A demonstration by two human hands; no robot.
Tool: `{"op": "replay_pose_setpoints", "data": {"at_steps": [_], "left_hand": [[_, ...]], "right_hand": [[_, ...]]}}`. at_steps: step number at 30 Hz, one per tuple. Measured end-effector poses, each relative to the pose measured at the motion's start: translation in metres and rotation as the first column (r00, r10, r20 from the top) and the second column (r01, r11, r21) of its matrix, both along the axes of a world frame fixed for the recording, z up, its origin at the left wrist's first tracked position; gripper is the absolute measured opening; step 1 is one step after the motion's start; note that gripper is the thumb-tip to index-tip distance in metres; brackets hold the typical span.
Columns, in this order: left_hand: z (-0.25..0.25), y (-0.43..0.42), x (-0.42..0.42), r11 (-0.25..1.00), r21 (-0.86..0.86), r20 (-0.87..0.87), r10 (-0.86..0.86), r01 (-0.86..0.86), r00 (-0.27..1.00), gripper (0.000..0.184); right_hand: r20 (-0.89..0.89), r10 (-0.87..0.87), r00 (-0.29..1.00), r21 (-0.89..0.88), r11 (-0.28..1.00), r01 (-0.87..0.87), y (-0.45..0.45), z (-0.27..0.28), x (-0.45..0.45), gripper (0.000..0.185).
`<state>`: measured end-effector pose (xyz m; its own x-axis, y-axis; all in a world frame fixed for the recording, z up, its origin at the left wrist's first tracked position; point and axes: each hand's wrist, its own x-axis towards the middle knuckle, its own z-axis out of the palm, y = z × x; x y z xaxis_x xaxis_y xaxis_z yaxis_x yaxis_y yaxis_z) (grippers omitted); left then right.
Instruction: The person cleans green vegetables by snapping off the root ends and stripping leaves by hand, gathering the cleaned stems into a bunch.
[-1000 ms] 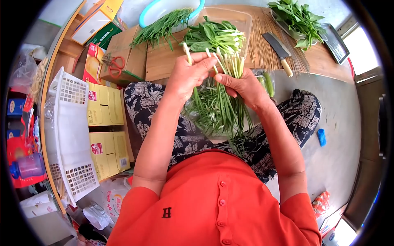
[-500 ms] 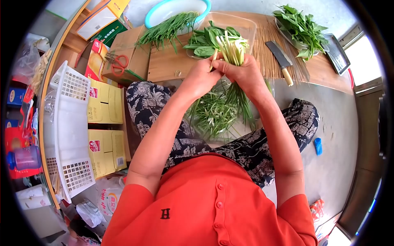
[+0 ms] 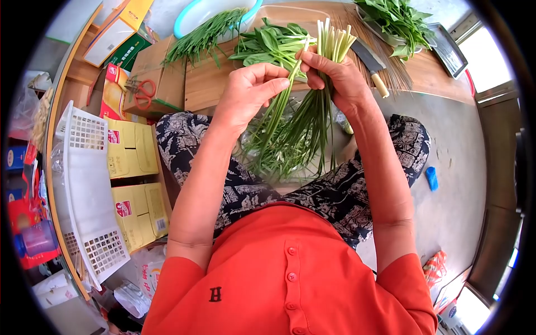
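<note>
Stalks set apart near the wooden board [image 3: 201, 84]

In front of the board, the right hand [image 3: 347, 82] grips a bunch of green stalks [image 3: 317, 120]. The left hand [image 3: 245, 96], fingers narrow, touches a few separate stalks [image 3: 274, 118]; whether it grips them is unclear. Half a second ago the hands met; now they are apart, those stalks divided from the bunch.

Counted: one knife [image 3: 369, 59], one pair of red-handled scissors [image 3: 145, 95], two yellow cartons [image 3: 137, 153] (each red-labelled), one blue-rimmed basin [image 3: 180, 23], one dark tray [image 3: 448, 49].
</note>
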<state>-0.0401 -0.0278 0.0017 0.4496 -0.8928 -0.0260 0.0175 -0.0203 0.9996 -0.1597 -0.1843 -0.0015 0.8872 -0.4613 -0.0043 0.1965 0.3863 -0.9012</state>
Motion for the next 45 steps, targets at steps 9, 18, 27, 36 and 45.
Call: {"op": "replay_pose_setpoints", "data": {"at_steps": [9,18,27,36,45], "left_hand": [[0.0,-0.003,-0.004,0.974,-0.091,0.07,0.214,-0.207,0.974,0.01],[0.005,-0.008,-0.012,0.841,-0.418,0.683,0.541,-0.344,0.492,0.006],[-0.005,0.017,0.066,0.702,-0.411,0.509,0.706,-0.582,0.492,0.004],[0.005,0.012,-0.001,0.99,-0.042,0.089,0.138,-0.135,0.986,0.022],[0.005,0.002,-0.005,0.986,-0.103,-0.085,0.125,-0.134,0.989,0.014]], "right_hand": [[-0.033,0.033,0.999,-0.032,0.999,-0.034,0.025,-0.01,0.001,0.03],[-0.081,0.042,0.996,-0.049,0.998,-0.046,0.037,-0.004,0.003,0.014],[-0.144,0.13,0.981,0.023,0.992,-0.128,0.03,-0.001,-0.016,0.018],[-0.134,0.061,0.989,-0.03,0.997,-0.065,0.037,-0.004,-0.013,0.014],[-0.094,0.112,0.989,-0.084,0.989,-0.12,0.038,-0.007,-0.013,0.014]]}}
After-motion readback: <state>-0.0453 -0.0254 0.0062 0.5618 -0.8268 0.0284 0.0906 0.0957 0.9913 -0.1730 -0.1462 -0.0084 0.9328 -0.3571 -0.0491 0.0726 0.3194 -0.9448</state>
